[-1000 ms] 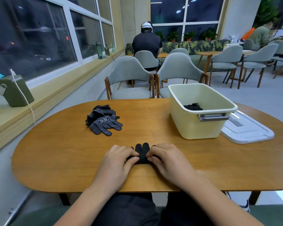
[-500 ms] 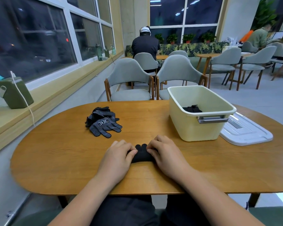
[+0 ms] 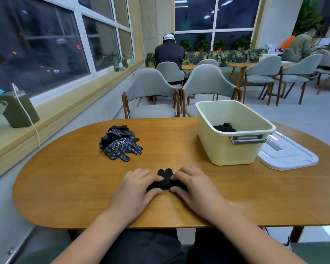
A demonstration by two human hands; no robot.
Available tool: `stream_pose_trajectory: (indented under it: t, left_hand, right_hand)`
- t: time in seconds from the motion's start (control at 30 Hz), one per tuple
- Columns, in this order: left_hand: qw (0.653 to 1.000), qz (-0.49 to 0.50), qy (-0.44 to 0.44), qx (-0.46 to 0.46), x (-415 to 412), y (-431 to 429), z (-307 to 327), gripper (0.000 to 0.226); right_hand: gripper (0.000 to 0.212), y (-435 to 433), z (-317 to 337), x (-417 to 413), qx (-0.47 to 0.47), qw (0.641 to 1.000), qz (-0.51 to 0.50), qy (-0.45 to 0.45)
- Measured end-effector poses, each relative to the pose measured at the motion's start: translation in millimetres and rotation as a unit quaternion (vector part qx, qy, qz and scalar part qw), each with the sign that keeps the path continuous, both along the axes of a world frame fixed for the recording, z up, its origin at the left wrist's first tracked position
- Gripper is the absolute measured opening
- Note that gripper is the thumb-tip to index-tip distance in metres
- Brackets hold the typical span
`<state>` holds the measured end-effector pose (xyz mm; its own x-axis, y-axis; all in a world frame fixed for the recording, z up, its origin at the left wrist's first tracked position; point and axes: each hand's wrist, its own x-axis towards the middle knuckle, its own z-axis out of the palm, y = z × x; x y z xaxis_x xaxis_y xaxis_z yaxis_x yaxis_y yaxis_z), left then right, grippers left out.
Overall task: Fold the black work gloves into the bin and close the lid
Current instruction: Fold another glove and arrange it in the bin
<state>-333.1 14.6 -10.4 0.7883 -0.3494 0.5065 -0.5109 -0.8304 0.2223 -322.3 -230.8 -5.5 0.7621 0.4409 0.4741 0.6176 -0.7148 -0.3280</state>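
Green box [image 3: 15, 109] with a white cable on the sill, far left. Glove pile [image 3: 120, 143] loose on the table [image 3: 65, 187], left of centre, well apart from the hands. Left hand [image 3: 135, 189] and right hand [image 3: 191, 187] each pinch one side of a black glove [image 3: 165, 181] near the front edge, with two glove fingertips poking out between them. Bin [image 3: 232, 149] right of centre, lid off, one folded glove [image 3: 224, 128] inside. Lid [image 3: 288, 155] flat just beside the bin's right side

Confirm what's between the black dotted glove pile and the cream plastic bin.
Head view: only bare oval wooden tabletop separates the black dotted glove pile from the cream plastic bin.
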Motion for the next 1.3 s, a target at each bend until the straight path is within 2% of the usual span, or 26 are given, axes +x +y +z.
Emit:
stream_pose_trajectory:
  t: [0.27, 0.6, 0.87, 1.1, 1.2, 1.3]
  left_hand:
    - [0.998, -0.032, 0.041, -0.037, -7, 8, 2, 0.032]
    - [0.994, -0.001, 0.072, -0.082, 2, 4, 7, 0.032]
    - [0.991, 0.024, 0.092, -0.099, 17, -3, 7, 0.02]
    - [0.997, 0.034, 0.01, -0.069, 17, -11, 8, 0.008]
    - [0.999, 0.024, -0.021, -0.031, 14, -8, 5, 0.016]
    - [1.0, 0.002, -0.024, 0.001, 9, -1, 2, 0.029]
  right_hand:
    - [0.031, -9, 14, -8, -0.012, 0.998, 0.023, 0.057]
    - [0.015, -7, 14, -5, 0.038, 0.997, -0.023, 0.06]
    - [0.028, 4, 9, 5, -0.029, 0.995, -0.099, 0.002]
    - [0.014, 12, 2, 8, -0.021, 0.992, -0.116, -0.051]
    - [0.016, 11, -3, 9, -0.029, 0.992, -0.111, -0.049]
    - [0.008, 9, -6, 6, -0.033, 0.994, -0.096, -0.05]
